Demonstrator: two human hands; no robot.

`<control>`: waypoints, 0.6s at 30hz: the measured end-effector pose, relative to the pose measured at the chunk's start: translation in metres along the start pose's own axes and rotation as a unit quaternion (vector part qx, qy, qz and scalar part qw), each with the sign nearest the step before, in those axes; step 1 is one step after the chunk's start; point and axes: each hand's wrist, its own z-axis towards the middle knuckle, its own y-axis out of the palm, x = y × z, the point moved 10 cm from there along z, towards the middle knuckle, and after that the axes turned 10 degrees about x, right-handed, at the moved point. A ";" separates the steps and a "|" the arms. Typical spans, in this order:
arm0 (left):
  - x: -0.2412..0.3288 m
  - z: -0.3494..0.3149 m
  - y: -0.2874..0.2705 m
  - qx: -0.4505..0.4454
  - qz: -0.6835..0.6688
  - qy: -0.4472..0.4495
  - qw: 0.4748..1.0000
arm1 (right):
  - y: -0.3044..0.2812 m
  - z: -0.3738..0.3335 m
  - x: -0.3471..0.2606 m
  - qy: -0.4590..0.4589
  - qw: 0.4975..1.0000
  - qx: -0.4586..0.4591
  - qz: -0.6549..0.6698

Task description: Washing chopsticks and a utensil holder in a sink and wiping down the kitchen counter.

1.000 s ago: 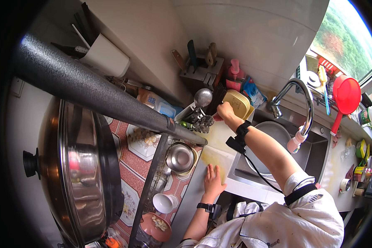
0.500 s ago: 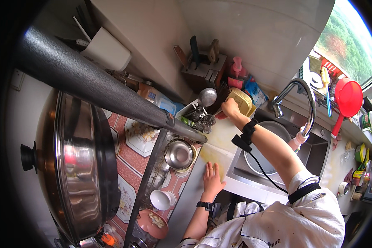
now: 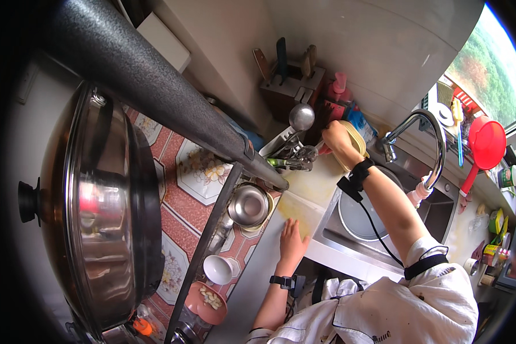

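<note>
My right hand (image 3: pixel 339 141) reaches to the back of the counter, its fingers curled against the pale yellow plastic containers (image 3: pixel 354 137). Something reddish shows under the fingertips, but what they grip is hidden. My left hand (image 3: pixel 294 238) rests palm down on the counter's front edge (image 3: pixel 289 207), fingers stretched and holding nothing. Left of the right hand, a utensil holder (image 3: pixel 276 143) carries a steel ladle (image 3: pixel 301 117) and other utensils. A grey round basin (image 3: pixel 361 215) sits in the sink (image 3: pixel 327 234) under my right forearm.
A knife block (image 3: pixel 284 92) and a pink pump bottle (image 3: pixel 339 86) stand by the wall. The tap (image 3: pixel 441 143) arches over the sink; a red strainer (image 3: pixel 486 143) is at the right. A dark bar (image 3: pixel 172 97) crosses above a steel bowl (image 3: pixel 249 205), white cup (image 3: pixel 218 269) and large lidded pan (image 3: pixel 106 212).
My right hand has drawn slightly nearer and turned more knuckles-up, covering more of the containers. My left hand stays on the counter edge. The whole view has shifted a little.
</note>
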 end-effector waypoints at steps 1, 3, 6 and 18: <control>0.008 0.004 -0.003 -0.002 -0.002 0.000 1.000 | -0.003 0.000 0.003 0.007 1.000 -0.015 -0.001; 0.026 0.014 -0.021 0.047 -0.119 -0.008 0.992 | -0.016 0.007 0.015 0.012 0.999 -0.006 0.031; 0.038 0.034 -0.020 0.062 -0.252 -0.029 0.965 | -0.015 0.016 0.025 -0.016 0.999 -0.028 0.007; 0.051 0.086 -0.011 0.056 -0.541 -0.207 0.813 | -0.027 0.021 0.012 -0.125 0.987 -0.018 -0.103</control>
